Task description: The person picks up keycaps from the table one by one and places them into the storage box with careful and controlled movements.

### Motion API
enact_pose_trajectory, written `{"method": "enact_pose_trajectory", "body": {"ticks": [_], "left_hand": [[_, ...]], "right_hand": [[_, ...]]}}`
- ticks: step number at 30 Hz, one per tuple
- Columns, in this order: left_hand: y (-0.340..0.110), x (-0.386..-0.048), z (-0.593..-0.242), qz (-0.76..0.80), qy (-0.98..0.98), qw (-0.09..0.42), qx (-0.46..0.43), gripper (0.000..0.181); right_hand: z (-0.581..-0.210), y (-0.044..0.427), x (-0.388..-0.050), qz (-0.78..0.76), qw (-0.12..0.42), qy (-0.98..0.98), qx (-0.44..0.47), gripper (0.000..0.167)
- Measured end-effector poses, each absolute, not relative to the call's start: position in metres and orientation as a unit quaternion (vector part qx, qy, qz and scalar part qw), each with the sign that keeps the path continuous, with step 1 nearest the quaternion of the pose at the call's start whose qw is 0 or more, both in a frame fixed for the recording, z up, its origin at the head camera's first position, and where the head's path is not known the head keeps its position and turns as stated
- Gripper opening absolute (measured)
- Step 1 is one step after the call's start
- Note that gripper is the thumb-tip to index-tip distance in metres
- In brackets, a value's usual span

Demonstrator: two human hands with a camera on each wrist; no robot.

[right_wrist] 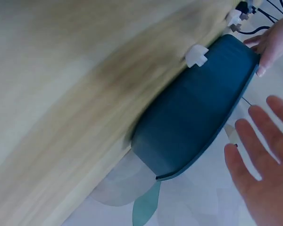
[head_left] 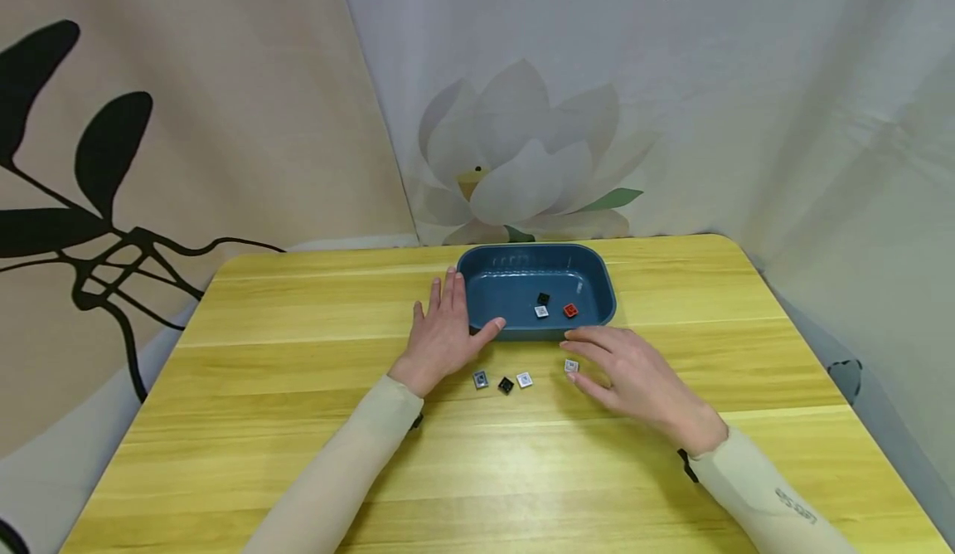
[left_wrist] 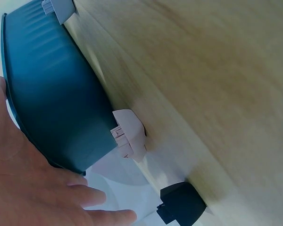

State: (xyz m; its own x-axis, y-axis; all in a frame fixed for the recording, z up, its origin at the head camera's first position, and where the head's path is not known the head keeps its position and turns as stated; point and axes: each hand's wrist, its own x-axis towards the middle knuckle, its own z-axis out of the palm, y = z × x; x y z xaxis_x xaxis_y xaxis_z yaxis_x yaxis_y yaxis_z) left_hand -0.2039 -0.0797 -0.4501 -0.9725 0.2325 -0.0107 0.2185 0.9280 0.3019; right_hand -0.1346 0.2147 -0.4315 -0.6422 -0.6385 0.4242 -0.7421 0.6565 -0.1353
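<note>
A blue tray (head_left: pixel 515 334) holds a black, a white and a red keycap (head_left: pixel 570 310). The left hand (head_left: pixel 442 340) rests at the tray's left side, fingers straight, thumb over the near rim; in the left wrist view the hand (left_wrist: pixel 33 179) lies along the tray (left_wrist: pixel 56 89). The right hand (head_left: pixel 634 371) hovers with fingers spread around a white keycap (head_left: pixel 570 366) on the table, in front of the tray's right part. In the right wrist view that hand (right_wrist: pixel 269 160) has extended fingers and holds nothing, and a white keycap (right_wrist: pixel 196 55) stands by the tray (right_wrist: pixel 193 108).
In front of the tray, on the wooden table (head_left: pixel 597 488), lie a grey keycap (head_left: pixel 481 380), a black keycap (head_left: pixel 506 386) and another white keycap (head_left: pixel 525 380). Behind the table hangs a printed curtain (head_left: pixel 298 123) with a flower and dark leaves.
</note>
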Motion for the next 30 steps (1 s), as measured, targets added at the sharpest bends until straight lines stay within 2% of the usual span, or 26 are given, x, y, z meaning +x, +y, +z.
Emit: {"method": "enact_pose_trajectory", "body": {"ticks": [7,15,30], "left_hand": [[-0.080,-0.204,-0.451,0.149,0.982,0.029,0.111,0.112],[-0.080,-0.204,-0.452,0.146,0.983,0.027,0.110,0.113],[-0.079,-0.204,-0.451,0.145,0.983,0.027,0.106,0.113]], "right_hand": [[-0.440,0.217,-0.133,0.127,0.112,-0.893,0.418,0.043],[-0.445,0.215,-0.132,0.091,0.025,-0.914,0.395,0.052],[-0.449,0.205,-0.137,0.092,0.011,-0.921,0.379,0.027]]}}
